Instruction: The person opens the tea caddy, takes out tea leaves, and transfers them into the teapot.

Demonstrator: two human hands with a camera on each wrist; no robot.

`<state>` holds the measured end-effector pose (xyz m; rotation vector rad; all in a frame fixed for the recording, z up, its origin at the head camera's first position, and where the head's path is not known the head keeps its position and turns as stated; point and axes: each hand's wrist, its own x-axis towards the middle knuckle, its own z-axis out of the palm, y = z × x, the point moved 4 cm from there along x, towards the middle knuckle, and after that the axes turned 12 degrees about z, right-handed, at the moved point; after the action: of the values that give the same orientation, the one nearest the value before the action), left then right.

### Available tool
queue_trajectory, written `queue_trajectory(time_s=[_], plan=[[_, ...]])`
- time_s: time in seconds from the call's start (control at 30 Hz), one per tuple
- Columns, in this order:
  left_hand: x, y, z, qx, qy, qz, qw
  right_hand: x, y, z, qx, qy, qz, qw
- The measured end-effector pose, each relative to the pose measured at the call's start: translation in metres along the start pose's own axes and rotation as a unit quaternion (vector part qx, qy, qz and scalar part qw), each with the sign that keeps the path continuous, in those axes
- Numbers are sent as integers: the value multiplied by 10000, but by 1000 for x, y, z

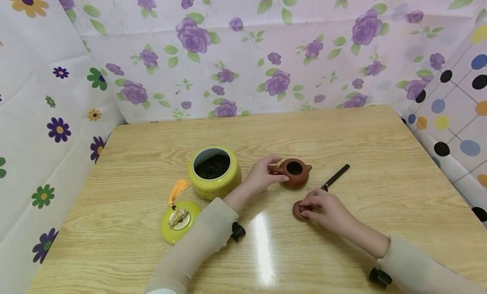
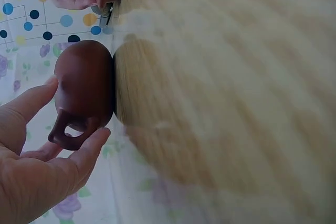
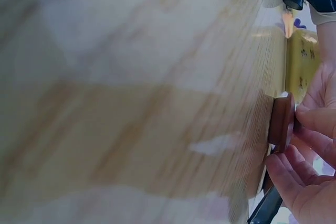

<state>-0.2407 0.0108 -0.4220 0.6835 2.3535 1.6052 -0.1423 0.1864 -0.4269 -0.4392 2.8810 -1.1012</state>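
My left hand (image 1: 261,174) holds a small brown clay teapot (image 1: 296,182) at its handle side. In the left wrist view its thumb touches the pot's body, and its other fingers lie around the handle. The teapot stands upright and uncovered, its mouth dark inside, its spout pointing right. In front and to the right of it, my right hand (image 1: 325,207) pinches the knob of the round brown teapot lid (image 1: 298,211), which is at the tabletop. Behind that hand lies a slim tool with a dark handle (image 1: 338,175); its other end is hidden by the hand.
Left of the teapot stands a yellow jar (image 1: 224,182) holding dark leaf-like bits. Its yellow lid (image 1: 168,226), with a gold knob and an orange tassel (image 1: 178,190), lies nearer, beside my left sleeve. Flowered cloth hangs behind the wooden table (image 1: 125,159).
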Motion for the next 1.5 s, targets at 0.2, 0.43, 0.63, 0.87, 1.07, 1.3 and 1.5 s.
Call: queue_trajectory(time_s=[0.2,0.43,0.63,0.87,1.07,1.3,1.5], plan=[[1,1,1,49,-109,-102,9999,1,-1,0,6,82,-134,9999],[3,0,2,88,-110,-37,9999,2,-1,-2,-79,140,-85,9998],[3,-2,6,-20,-99,-67,9999,2,-3,-5,-84,170,-11,9998],[3,-1,6,-81,-55,-41,9999,9,-9,-16,58,182,185,9996],[6,-3,5,29,-56,45,10000,15,-11,-25,-86,305,192,9993],[6,-4,6,58,-48,88,9999,25,-17,-36,-227,532,24,9983],[5,-3,6,-154,1,32,9999,37,-20,-44,-260,543,76,9982]])
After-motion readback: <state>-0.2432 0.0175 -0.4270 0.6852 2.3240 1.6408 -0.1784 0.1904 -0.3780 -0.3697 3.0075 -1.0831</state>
